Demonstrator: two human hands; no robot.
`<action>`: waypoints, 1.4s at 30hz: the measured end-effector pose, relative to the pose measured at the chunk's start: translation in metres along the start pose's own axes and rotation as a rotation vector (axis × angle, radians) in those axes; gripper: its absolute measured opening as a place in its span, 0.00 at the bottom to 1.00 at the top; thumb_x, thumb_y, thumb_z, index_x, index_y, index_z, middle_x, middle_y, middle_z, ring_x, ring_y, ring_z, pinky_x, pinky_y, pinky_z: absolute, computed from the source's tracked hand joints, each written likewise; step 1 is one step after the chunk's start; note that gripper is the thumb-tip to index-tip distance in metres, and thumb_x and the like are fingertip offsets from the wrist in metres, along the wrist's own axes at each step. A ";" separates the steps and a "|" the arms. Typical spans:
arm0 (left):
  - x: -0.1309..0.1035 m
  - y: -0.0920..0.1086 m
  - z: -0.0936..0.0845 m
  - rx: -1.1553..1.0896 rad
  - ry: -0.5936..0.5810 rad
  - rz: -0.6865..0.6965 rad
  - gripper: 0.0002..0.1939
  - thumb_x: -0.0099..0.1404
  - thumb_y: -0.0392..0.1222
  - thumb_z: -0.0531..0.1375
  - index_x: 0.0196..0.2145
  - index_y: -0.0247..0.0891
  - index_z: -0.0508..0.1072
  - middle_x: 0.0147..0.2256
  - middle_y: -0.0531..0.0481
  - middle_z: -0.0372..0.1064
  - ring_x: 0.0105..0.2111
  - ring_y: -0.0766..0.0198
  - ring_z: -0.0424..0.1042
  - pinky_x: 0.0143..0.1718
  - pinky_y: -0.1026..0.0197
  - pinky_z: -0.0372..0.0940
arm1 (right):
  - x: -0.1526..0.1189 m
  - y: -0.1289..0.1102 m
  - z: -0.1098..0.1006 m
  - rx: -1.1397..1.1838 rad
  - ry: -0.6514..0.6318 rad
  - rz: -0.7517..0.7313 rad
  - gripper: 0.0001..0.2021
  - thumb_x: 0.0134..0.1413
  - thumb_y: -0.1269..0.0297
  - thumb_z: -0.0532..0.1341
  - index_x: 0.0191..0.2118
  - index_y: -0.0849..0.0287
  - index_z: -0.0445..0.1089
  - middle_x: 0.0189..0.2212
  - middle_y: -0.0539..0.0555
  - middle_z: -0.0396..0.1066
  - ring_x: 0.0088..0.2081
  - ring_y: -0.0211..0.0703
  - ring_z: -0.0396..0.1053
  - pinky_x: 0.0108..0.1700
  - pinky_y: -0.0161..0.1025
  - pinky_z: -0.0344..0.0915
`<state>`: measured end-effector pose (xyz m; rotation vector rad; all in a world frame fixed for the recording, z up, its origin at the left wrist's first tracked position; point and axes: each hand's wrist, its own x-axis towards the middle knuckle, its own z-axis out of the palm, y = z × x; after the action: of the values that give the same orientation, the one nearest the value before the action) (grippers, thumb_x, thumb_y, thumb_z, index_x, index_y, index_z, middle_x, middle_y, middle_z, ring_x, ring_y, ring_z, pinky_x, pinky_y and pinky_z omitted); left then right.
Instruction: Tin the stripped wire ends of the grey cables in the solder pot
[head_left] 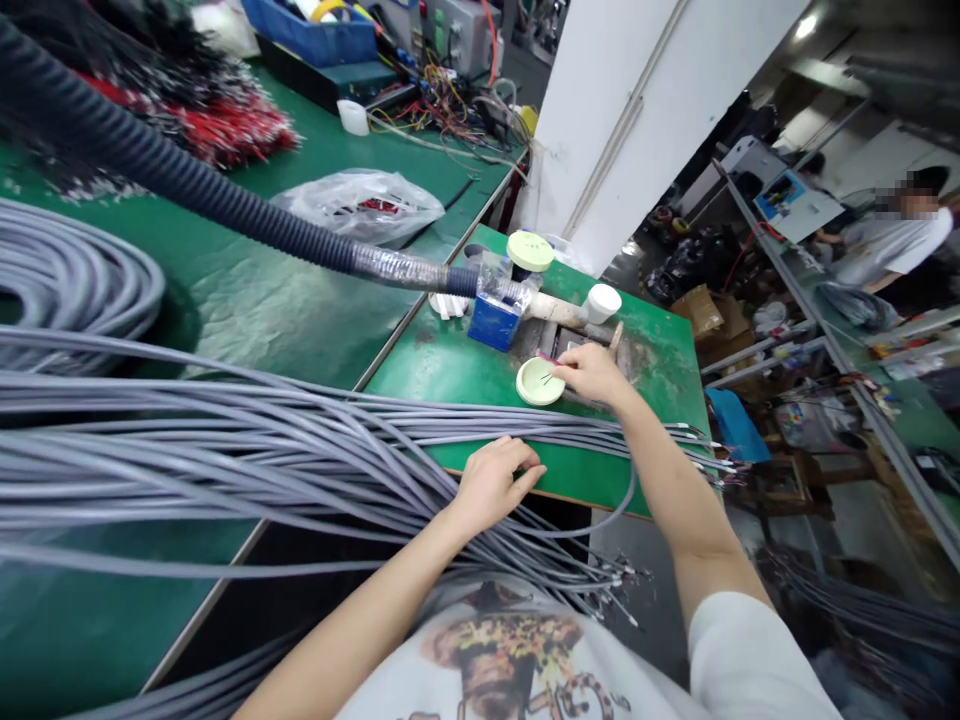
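My right hand [592,372] pinches a few thin wires [547,377] whose dark ends point into a small round cream dish [538,393]. Where those wires come from is hidden behind the fingers. Lower down, my left hand [499,480] rests at the near edge of a bundle of grey cables [360,440], fingers loosely curled and thumb apart, with nothing visible in its grasp. The bundle runs across the green bench from the left, passing under my right forearm to stripped ends [709,455]. More cable ends [611,580] hang in front of my shirt.
A ribbed dark hose [225,220] reaches down to a blue box [495,318]. Around it stand a cream round lid [530,250] and a white cup [602,302]. Coiled cable [75,270] and a plastic bag [367,205] lie left. Another person [892,245] is far right.
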<state>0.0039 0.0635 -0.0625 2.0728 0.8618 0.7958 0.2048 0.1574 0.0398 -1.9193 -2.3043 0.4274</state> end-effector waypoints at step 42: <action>0.000 -0.002 0.002 0.021 -0.004 0.006 0.09 0.67 0.45 0.56 0.31 0.40 0.71 0.29 0.51 0.70 0.32 0.63 0.67 0.35 0.61 0.59 | 0.017 0.128 0.024 0.081 0.222 0.529 0.13 0.43 0.57 0.62 0.25 0.60 0.79 0.17 0.50 0.70 0.24 0.37 0.65 0.28 0.33 0.56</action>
<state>0.0050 0.0634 -0.0649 2.0958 0.8657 0.7880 0.3158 0.1915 -0.0206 -2.3813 -1.6058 0.3225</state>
